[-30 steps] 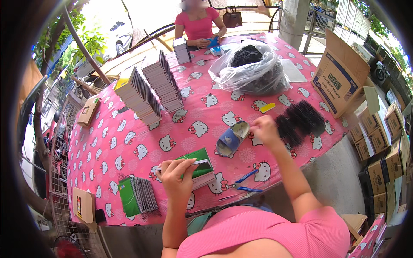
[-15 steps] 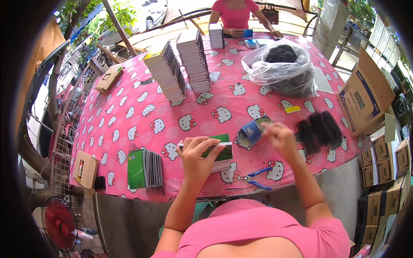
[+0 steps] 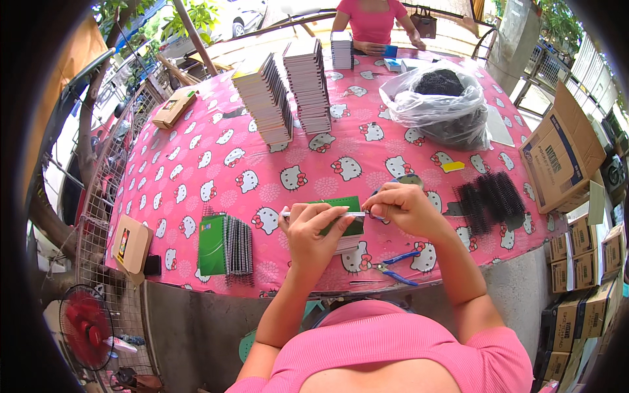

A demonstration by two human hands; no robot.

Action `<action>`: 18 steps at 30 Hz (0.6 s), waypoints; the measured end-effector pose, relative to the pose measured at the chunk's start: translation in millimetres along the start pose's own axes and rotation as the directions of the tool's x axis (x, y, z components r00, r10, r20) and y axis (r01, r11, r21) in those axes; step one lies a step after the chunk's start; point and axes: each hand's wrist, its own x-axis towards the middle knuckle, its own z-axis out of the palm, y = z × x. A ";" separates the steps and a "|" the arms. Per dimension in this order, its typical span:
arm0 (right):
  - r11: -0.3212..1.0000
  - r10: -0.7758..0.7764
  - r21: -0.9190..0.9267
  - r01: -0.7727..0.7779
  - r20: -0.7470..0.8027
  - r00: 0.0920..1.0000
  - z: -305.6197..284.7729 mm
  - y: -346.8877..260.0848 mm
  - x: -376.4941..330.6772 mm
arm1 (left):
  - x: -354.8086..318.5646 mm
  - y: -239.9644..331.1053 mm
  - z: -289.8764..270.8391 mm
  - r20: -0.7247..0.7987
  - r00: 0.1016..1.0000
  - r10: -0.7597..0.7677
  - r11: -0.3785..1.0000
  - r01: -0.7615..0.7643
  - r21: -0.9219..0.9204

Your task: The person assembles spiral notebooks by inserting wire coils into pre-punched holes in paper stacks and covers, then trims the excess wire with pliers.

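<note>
My left hand (image 3: 313, 230) is closed around a thin sheaf of white paper with a dark cover, held edge-up over a green-covered stack of notepad sheets (image 3: 342, 204). At the right end of that sheaf, the fingertips of my right hand (image 3: 407, 208) are pinched together; whatever they hold is too small to make out. Behind the right hand sits a round blue container (image 3: 407, 179), mostly hidden by it. Blue-handled pliers (image 3: 397, 267) lie on the table just nearer to me. To the left stands a row of green spiral notepads (image 3: 224, 246).
Black binding coils (image 3: 490, 202) are heaped at right, near an open cardboard box (image 3: 557, 154). A clear plastic bag of black coils (image 3: 445, 108), two tall notebook stacks (image 3: 263, 101) and a yellow tag (image 3: 452, 167) stand or lie farther back. A co-worker (image 3: 373, 26) handles blue pads across the pink-covered table (image 3: 262, 177).
My right hand has come from over the blue container leftward to the end of the sheaf, its fingers now pinched. My left hand keeps its hold. The whole view has shifted slightly.
</note>
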 end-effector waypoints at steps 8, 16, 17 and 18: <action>0.981 -0.145 -0.153 0.124 -0.140 0.979 6.8 4.8 -2.3 | 0.6 1.3 0.4 -0.021 1.000 -0.008 0.998 0.010 0.064; 0.982 -0.133 -0.134 0.132 0.001 0.991 2.8 -0.3 1.5 | 1.2 1.8 -2.4 -0.007 1.000 0.014 0.999 -0.014 0.050; 0.986 -0.121 -0.114 0.124 0.037 0.992 0.3 2.4 2.7 | 0.8 0.8 -1.5 -0.007 1.000 0.015 0.999 -0.014 0.050; 0.996 -0.032 -0.079 0.038 0.070 0.997 -1.9 2.5 3.4 | 0.1 -0.4 -1.0 -0.006 1.000 0.017 0.999 -0.017 0.043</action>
